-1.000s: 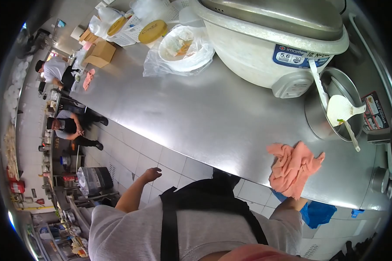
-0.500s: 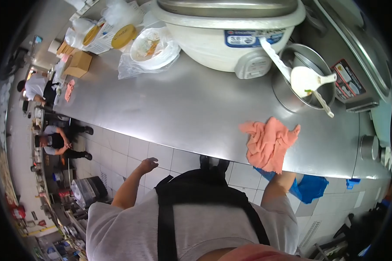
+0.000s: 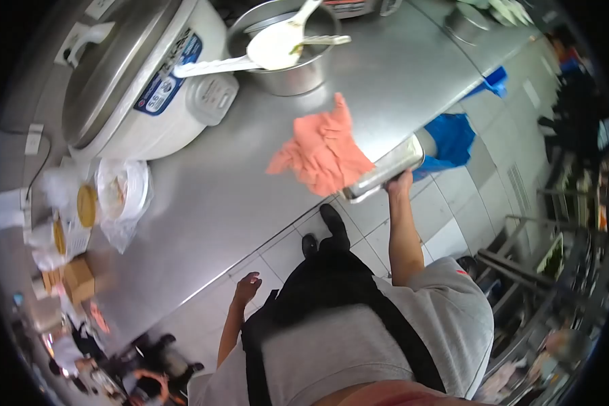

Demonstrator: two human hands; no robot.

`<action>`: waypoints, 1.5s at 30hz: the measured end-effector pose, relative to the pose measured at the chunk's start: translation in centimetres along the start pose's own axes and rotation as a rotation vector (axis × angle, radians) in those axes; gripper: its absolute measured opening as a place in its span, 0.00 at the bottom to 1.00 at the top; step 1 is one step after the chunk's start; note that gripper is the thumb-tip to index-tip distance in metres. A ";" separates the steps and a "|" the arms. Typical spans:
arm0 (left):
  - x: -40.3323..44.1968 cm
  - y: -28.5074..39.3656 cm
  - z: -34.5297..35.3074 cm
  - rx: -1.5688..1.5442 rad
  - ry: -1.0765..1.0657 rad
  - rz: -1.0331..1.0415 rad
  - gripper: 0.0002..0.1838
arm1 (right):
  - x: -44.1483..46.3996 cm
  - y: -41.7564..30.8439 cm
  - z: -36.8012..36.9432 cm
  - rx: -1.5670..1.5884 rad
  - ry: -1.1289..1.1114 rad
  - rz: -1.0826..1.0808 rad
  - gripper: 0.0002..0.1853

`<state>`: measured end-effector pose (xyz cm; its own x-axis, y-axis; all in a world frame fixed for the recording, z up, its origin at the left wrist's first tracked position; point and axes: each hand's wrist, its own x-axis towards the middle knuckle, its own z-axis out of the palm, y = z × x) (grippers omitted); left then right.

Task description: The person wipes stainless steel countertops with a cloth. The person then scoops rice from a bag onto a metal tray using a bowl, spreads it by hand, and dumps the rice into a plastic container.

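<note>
My right hand (image 3: pixel 400 181) grips the near side of a shallow rectangular metal pan (image 3: pixel 390 166) at the counter's front edge. A crumpled orange cloth (image 3: pixel 325 150) lies on the steel counter (image 3: pixel 210 196) and overlaps the pan's left end. Behind the pan hangs a blue plastic bag (image 3: pixel 450 139). My left hand (image 3: pixel 248 287) hangs beside my body below the counter, with loosely bent fingers and nothing in it.
A large white rice cooker (image 3: pixel 176 108) with a metal lid stands at the back. Beside it, a steel pot (image 3: pixel 294 80) bears a white ladle (image 3: pixel 277 47) and other utensils. A plastic-lined white tub (image 3: pixel 123 189) and a cardboard box (image 3: pixel 79 280) are left. Co-workers (image 3: pixel 152 382) appear lower left.
My view has turned, so the counter now slants. My right hand has come out from below the counter edge with the metal pan. My left hand stays empty.
</note>
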<state>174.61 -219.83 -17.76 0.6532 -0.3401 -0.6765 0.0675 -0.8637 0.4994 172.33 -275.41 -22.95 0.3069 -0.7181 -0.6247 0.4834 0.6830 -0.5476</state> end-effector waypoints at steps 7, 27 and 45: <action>3.9 6.4 -1.2 0.381 -0.103 0.634 0.21 | -11.7 -11.2 -13.0 -0.006 0.137 -0.087 0.23; -2.5 27.8 -2.4 0.407 -0.430 1.099 0.24 | -31.5 -28.8 2.9 -1.090 0.135 -1.632 0.18; -2.5 42.7 0.1 -0.051 0.064 0.926 0.27 | -14.8 -16.7 13.7 -1.872 -0.650 -1.666 0.04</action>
<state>175.79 -255.90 5.16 0.5038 -0.8631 0.0340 -0.4692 -0.2404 0.8498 170.96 -278.06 3.09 0.8492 -0.2182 0.4810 -0.2142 -0.9747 -0.0640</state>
